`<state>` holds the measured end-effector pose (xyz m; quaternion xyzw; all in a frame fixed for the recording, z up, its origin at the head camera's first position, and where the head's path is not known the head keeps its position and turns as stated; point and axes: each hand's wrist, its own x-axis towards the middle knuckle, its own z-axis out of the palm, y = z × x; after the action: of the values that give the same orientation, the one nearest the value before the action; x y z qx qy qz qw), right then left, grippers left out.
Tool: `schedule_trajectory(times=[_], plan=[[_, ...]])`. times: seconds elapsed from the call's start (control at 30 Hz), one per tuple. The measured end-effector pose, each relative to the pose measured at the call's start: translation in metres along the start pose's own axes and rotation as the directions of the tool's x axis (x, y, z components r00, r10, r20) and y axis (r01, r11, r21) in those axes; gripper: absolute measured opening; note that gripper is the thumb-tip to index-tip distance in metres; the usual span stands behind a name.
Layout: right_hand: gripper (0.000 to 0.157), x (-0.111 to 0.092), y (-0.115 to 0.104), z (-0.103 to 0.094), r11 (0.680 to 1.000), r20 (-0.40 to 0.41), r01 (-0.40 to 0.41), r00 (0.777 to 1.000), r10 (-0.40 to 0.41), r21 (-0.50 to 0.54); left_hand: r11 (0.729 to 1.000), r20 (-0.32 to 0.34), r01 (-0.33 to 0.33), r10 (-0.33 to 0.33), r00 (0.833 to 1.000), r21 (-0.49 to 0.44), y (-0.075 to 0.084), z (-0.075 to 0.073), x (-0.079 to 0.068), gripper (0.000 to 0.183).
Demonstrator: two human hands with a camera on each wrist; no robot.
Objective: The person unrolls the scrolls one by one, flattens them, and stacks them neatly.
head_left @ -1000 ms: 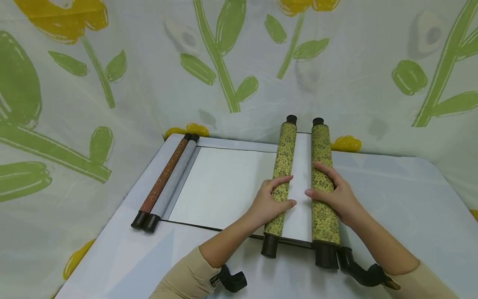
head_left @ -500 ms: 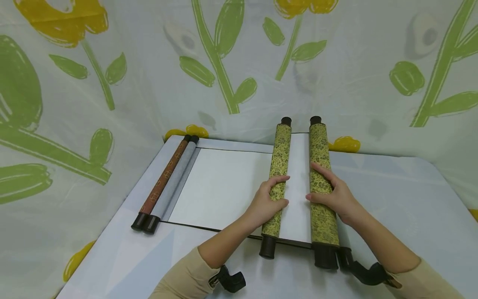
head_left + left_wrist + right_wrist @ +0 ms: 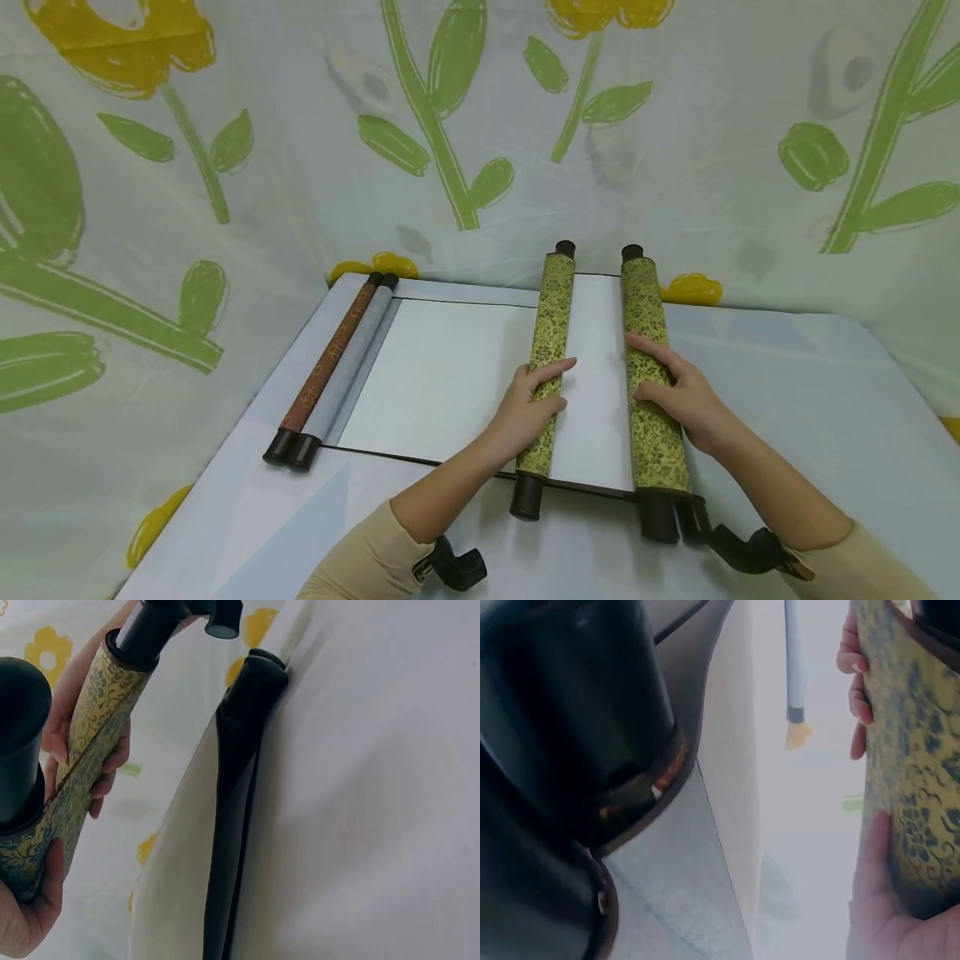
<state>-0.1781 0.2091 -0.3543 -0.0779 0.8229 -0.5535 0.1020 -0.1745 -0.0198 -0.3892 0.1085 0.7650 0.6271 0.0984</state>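
A partly unrolled scroll with yellow-green floral rolls and black knobs lies at centre right in the head view. My left hand (image 3: pixel 521 408) grips its thinner left roll (image 3: pixel 553 317), thumb and index finger reaching across it. The thicker right roll (image 3: pixel 643 308) is held by my right hand (image 3: pixel 686 404), whose thumb lies on the patterned surface. White paper (image 3: pixel 596 358) stretches flat between the two rolls. In the left wrist view a patterned roll stands between curled fingers. Patterned cloth (image 3: pixel 911 750) fills the right of the right wrist view, with fingers around it.
Beneath the scroll lies another opened one, its white sheet (image 3: pixel 442 367) spread leftward to a brown roller (image 3: pixel 330 358) and a grey roller (image 3: pixel 348 367). A black knob (image 3: pixel 692 517) sits beside the right roll. Flowered cloth (image 3: pixel 300 150) hangs behind the table (image 3: pixel 780 400).
The left roll has moved left with my left hand, widening the strip of paper between the rolls. My right thumb has drawn back from the right roll's inner edge onto its surface.
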Motion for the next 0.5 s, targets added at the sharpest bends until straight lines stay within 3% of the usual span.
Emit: schedule_trajectory(times=[0.2,0.3,0.5], plan=[[0.077,0.0026,0.0005,0.0059,0.999,-0.074,-0.049,0.996,0.047,-0.022,0.999,-0.037,0.028,-0.027,0.999,0.036,-0.0001,0.0009,0.0001,0.053],[0.086,0.0044,-0.0002,0.0083,0.996,-0.1,-0.04,0.995,0.031,-0.084,0.998,-0.05,0.022,-0.019,0.999,0.065,-0.0007,0.0018,0.0014,0.058],[0.092,0.0065,-0.003,0.0089,0.993,-0.112,-0.03,0.994,0.018,-0.111,0.997,-0.054,0.007,-0.003,0.999,0.082,-0.0004,0.0022,0.0038,0.066]])
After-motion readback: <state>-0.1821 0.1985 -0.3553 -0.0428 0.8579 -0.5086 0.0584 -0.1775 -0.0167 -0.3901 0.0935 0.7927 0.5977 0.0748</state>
